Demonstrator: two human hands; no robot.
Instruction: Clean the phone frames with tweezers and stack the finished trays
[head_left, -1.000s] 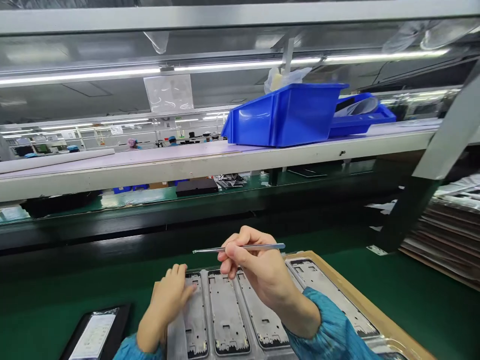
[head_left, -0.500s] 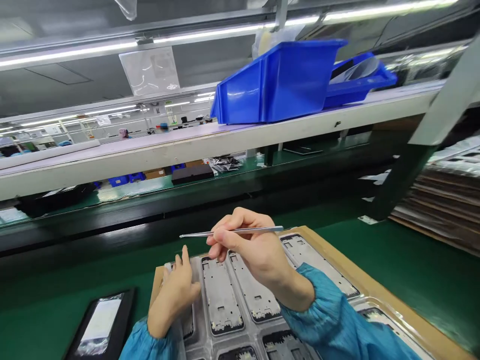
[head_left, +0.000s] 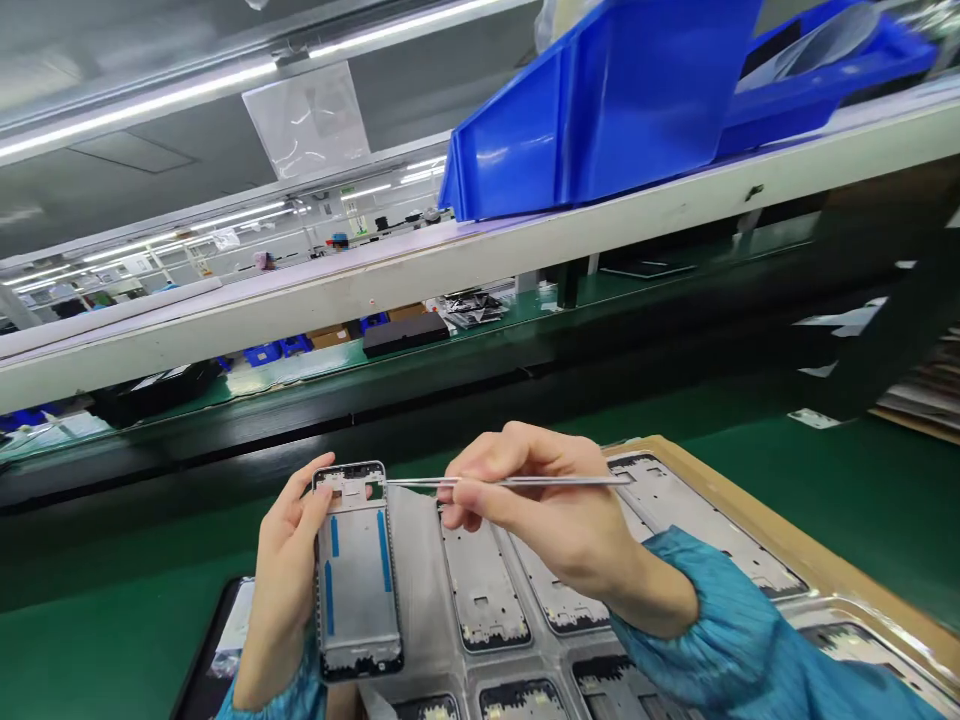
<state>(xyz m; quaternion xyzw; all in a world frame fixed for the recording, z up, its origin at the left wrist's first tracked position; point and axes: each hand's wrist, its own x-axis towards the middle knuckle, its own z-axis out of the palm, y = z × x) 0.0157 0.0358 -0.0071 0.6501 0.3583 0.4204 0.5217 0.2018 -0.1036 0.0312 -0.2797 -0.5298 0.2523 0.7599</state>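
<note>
My left hand (head_left: 289,560) grips a phone frame (head_left: 358,590) by its left edge and holds it upright above the tray's left side. Blue strips run along the frame's grey inner face, and small cut-outs show near its top. My right hand (head_left: 544,495) pinches a pair of thin metal tweezers (head_left: 555,481), held level. Their tips point left and reach the frame's upper right edge; whether they touch it I cannot tell. Below both hands lies a clear plastic tray (head_left: 469,672) with several more phone frames (head_left: 486,590) in its pockets.
A brown cardboard sheet (head_left: 750,515) lies under the tray. At the lower left, a black case (head_left: 202,660) rests on the green table (head_left: 90,610). A white shelf edge (head_left: 420,265) crosses ahead, carrying a large blue bin (head_left: 600,120). Stacked boards (head_left: 930,385) stand at the right.
My left hand, empty before over the tray's left column, now holds up a phone frame. My right hand with the tweezers appears farther right, and the view has shifted.
</note>
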